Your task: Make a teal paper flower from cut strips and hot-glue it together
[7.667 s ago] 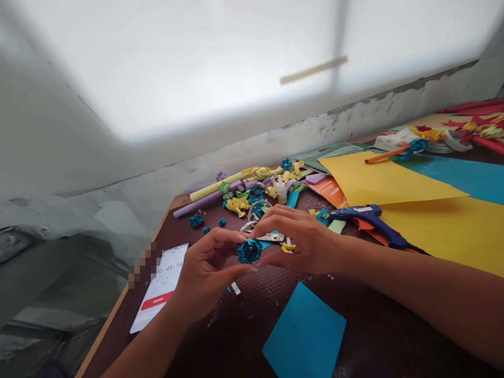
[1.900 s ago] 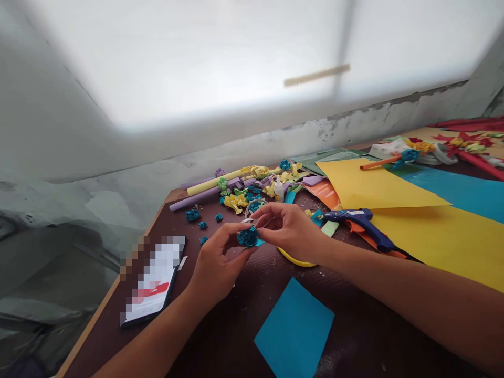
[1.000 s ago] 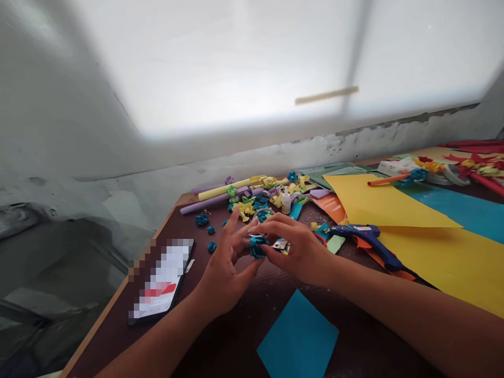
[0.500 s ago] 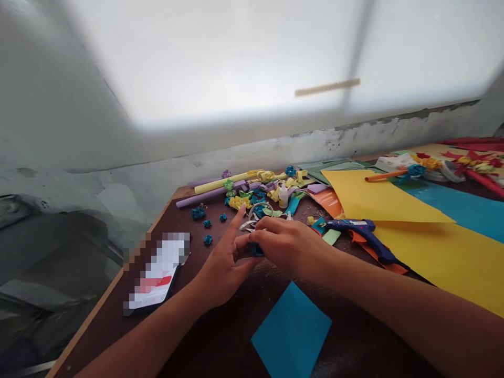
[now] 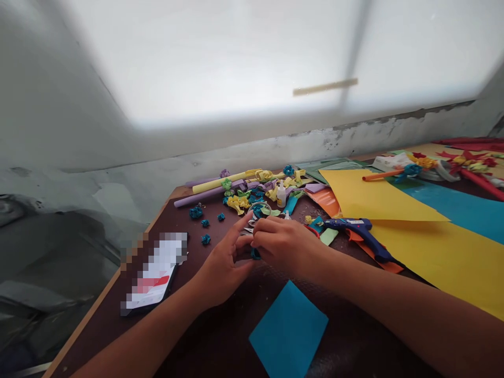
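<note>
A small crumpled blue paper flower (image 5: 255, 254) sits between my two hands, mostly hidden by the fingers. My left hand (image 5: 223, 262) closes on its left side with curled fingers and thumb, the index finger raised. From the right, my right hand (image 5: 286, 242) pinches the same flower, its fingertips pressed close together. Below the hands lies a flat blue paper square (image 5: 289, 331) on the dark table. Several small blue paper flowers (image 5: 205, 239) rest to the left of my left hand.
A phone (image 5: 157, 275) lies near the table's left edge. Rolled paper sticks (image 5: 210, 194), paper scraps and a small white bottle (image 5: 281, 194) are behind my hands. To the right are a blue glue gun (image 5: 360, 231), yellow sheets (image 5: 449, 262) and finished paper flowers (image 5: 413, 169).
My left index finger has bent slightly toward my right hand. Less of the blue flower shows between the fingers. The view has shifted a little.
</note>
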`<state>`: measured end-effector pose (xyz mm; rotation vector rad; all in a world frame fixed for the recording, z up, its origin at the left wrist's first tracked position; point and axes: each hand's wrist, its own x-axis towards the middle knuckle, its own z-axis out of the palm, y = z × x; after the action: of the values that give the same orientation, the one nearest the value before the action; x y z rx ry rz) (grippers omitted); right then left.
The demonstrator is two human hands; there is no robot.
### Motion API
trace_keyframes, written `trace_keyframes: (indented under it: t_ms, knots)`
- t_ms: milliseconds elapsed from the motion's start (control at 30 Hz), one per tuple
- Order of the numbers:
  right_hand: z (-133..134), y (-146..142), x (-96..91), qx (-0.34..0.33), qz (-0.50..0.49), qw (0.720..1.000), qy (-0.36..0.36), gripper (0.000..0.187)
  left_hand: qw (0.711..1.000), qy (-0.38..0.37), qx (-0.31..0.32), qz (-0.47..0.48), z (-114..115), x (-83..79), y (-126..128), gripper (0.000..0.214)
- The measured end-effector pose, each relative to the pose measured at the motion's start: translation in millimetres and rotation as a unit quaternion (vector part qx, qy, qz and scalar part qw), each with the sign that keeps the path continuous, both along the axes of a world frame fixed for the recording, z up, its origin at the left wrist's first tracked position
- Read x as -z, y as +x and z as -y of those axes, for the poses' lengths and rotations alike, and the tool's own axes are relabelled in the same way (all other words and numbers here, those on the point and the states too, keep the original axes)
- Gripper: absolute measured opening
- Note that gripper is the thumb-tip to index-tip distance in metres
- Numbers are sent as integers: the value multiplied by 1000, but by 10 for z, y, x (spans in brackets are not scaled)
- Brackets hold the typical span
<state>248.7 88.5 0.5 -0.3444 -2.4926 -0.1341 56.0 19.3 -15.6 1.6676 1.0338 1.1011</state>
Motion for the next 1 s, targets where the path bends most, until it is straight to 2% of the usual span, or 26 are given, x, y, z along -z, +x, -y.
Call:
trace_keyframes:
  t_ms: [200, 267, 333, 433, 500, 600, 667, 833, 1000]
  knots:
    - [6, 45, -42, -34, 6, 999, 4, 13, 997, 58, -5, -50, -36, -5, -33, 66]
    - [29, 68, -91, -59, -39, 997, -32, 18, 994, 72, -34, -74, -46, -25, -45, 55]
    - [38, 80, -123, -69, -125, 984, -109, 25, 991, 84, -77, -73, -52, -51, -55, 46]
    - [2, 68, -108, -32, -232, 938, -254, 28, 986, 109, -123, -22, -51, -88, -69, 40]
    - [-35, 37, -60, -20, -254, 892, -372, 26, 980, 141, -143, -9, -40, -95, -83, 37]
    - [-56, -27, 18, -66, -249, 806, -533, 31, 964, 193, -175, -48, -18, -71, -106, 32]
    - [-41, -62, 52, -94, -241, 782, -567, 35, 958, 204, -188, -70, -13, -41, -112, 28]
    - [8, -88, 81, -92, -247, 822, -504, 36, 963, 186, -189, -41, -28, 18, -93, 36]
    - [41, -96, 87, -145, -280, 849, -424, 29, 962, 205, -170, -54, -10, 82, -119, 46]
